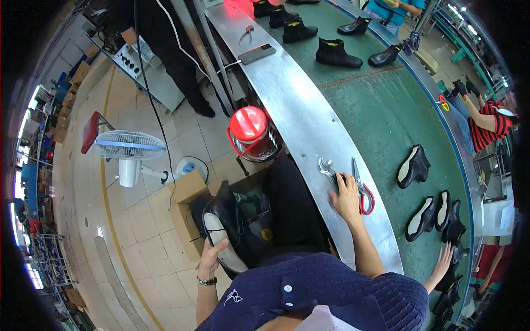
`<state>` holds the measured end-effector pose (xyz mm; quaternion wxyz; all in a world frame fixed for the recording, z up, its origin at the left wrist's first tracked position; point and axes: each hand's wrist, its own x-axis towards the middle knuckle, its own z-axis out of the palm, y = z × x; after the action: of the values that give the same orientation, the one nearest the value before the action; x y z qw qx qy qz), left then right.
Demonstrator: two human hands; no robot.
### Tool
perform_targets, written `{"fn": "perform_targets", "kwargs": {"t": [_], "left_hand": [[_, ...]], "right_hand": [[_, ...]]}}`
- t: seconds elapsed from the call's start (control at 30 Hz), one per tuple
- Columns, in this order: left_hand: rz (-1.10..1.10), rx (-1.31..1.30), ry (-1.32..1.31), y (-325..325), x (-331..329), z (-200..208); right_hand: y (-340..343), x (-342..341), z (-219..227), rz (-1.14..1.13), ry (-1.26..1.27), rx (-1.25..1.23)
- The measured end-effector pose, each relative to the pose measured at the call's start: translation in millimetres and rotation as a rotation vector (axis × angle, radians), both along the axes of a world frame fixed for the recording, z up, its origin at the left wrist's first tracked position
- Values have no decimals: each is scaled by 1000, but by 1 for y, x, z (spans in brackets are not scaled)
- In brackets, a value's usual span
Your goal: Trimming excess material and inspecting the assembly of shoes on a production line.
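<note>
My left hand [212, 258] grips a black boot [234, 220] by its edge, over my lap, with the pale underside [212, 222] turned up and a dark cord across it. On the metal ledge to the right, my right hand [346, 198] closes over the handles of metal pincers [326, 166], whose jaws point away from me. Just right of that hand lie scissors [366, 199] with red handles, their blades pointing away.
Beyond the ledge [301, 110], a green conveyor [375, 110] carries several black boots [338, 54]. A phone [257, 53] and pliers [247, 35] lie farther along. A red-lidded container [248, 124], fan [130, 146] and cardboard box [187, 193] stand left. Another person's hand [440, 267] reaches toward the conveyor.
</note>
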<state>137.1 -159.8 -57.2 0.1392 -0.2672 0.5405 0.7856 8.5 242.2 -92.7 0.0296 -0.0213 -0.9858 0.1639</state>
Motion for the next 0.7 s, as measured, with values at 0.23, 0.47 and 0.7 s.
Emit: {"fn": "perform_targets", "kwargs": {"t": [0.23, 0.47, 0.7], "left_hand": [[69, 71, -68, 5, -11, -22], [32, 80, -131, 7, -37, 1], [-104, -76, -105, 12, -59, 15]], "right_hand": [[10, -20, -13, 6, -45, -65], [8, -14, -27, -41, 137, -102], [4, -10, -36, -159, 297, -123]]}}
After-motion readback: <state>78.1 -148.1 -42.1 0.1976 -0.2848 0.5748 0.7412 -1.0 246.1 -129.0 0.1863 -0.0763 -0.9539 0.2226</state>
